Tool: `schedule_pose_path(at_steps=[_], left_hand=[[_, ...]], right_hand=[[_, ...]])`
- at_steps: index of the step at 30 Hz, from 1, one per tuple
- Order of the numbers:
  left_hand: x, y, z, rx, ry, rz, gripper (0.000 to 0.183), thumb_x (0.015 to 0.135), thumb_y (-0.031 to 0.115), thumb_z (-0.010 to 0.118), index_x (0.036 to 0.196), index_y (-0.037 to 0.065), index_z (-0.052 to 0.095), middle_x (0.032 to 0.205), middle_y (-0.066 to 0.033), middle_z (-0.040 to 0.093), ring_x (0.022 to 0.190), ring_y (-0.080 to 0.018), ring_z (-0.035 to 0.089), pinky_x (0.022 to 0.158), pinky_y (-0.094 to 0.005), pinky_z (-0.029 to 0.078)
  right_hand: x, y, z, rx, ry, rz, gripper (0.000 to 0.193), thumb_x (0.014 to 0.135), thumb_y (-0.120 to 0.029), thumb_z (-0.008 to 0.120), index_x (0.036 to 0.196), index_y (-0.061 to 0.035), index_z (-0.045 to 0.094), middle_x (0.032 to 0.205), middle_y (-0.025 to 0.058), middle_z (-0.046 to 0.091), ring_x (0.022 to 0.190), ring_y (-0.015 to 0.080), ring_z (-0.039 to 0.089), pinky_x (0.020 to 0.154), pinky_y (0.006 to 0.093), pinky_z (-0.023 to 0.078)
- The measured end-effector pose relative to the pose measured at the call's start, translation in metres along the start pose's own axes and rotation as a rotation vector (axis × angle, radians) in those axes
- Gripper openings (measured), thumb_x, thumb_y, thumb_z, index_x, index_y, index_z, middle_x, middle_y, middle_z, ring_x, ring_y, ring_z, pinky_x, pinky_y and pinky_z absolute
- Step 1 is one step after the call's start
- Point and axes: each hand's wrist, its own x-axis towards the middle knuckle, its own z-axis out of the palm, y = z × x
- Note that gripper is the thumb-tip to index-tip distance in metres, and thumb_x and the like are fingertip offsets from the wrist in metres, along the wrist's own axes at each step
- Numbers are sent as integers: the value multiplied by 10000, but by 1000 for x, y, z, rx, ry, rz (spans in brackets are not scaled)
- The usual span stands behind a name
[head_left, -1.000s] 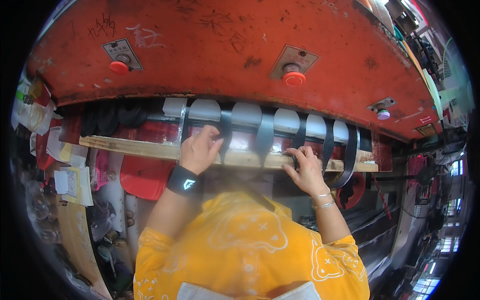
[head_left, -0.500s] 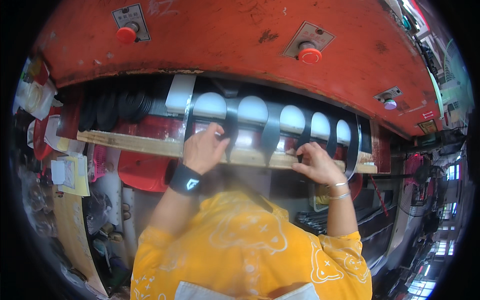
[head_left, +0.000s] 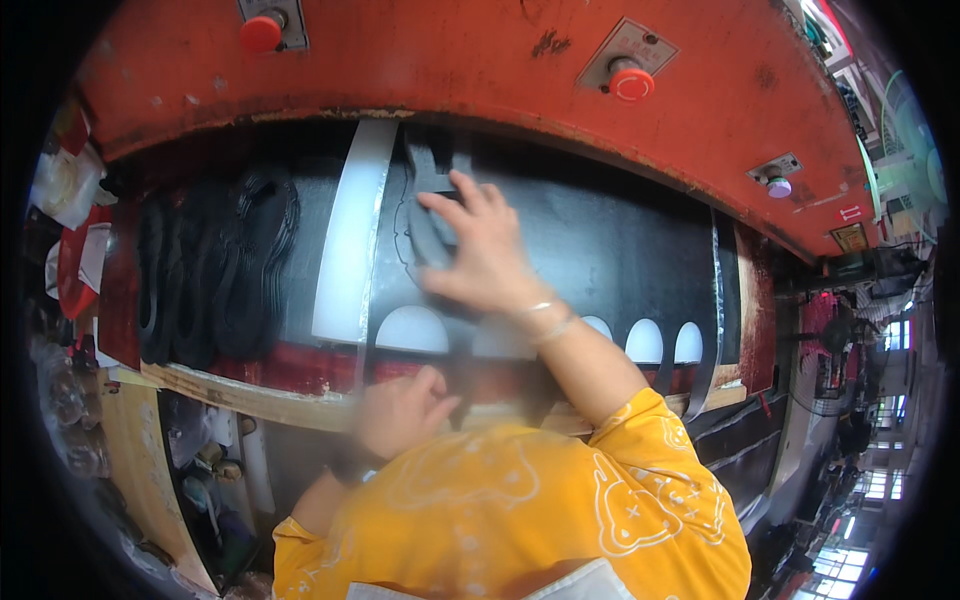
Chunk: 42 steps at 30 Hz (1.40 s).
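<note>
My right hand (head_left: 482,245) reaches over the black sheet (head_left: 600,235), its thumb and fingers closed around the side of a dark grey cutting die (head_left: 432,225), whose outline looks sole-shaped. Motion blur and the fingers hide part of the die. Close to the sheet's near edge, my left hand (head_left: 400,412) is blurred, with fingers curled in; what they hold, if anything, is hidden. Rounded cut-outs along that edge show white beneath, such as the white patch (head_left: 412,330). A white strip (head_left: 350,235) lies left of the die.
Stacked black sole-shaped pieces (head_left: 255,265) lie at the left of the bed. A red machine beam (head_left: 440,70) with red push buttons (head_left: 630,82) spans the far side. A wooden rail (head_left: 250,393) edges the near side. A fan (head_left: 835,340) stands at right.
My right hand has left the sheet's near edge, moving forward and left onto the die. My left hand stays near the edge. The view has shifted, showing more of the bed.
</note>
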Motion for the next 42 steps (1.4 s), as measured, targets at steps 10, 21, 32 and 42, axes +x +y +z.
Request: schedule_pose_path(at_steps=[10, 21, 32, 42], left_hand=[[-25, 5, 11, 0, 23, 110, 252, 733, 165, 755, 782, 69, 527, 540, -47, 540, 490, -229, 572, 447, -338, 427], [27, -8, 2, -76, 127, 165, 212, 769, 115, 727, 745, 43, 529, 576, -76, 553, 484, -207, 561, 462, -294, 434], [128, -9, -22, -11, 262, 127, 181, 812, 135, 690, 740, 42, 552, 585, -88, 590, 526, -216, 617, 486, -308, 464], [159, -3, -27, 56, 317, 19, 197, 830, 220, 668, 739, 80, 563, 587, -72, 600, 552, -284, 611, 507, -366, 456]], right_hand=[[-61, 34, -35, -186, 80, 35, 639, 601, -262, 734, 1213, -152, 591, 1367, 186, 411, 1229, 457, 346, 1007, 502, 333], [-52, 134, -108, -79, 805, 150, 539, 839, -223, 654, 1292, 7, 475, 1392, 164, 397, 1335, 324, 309, 1097, 427, 254], [-23, 261, -229, -141, 1393, 283, 719, 929, -335, 523, 1418, 90, 209, 1468, 273, 240, 1367, 371, 236, 1129, 443, 181], [-111, 133, -99, -145, 24, 75, 313, 736, -191, 719, 1022, -97, 635, 1051, 108, 521, 1061, 300, 455, 924, 409, 402]])
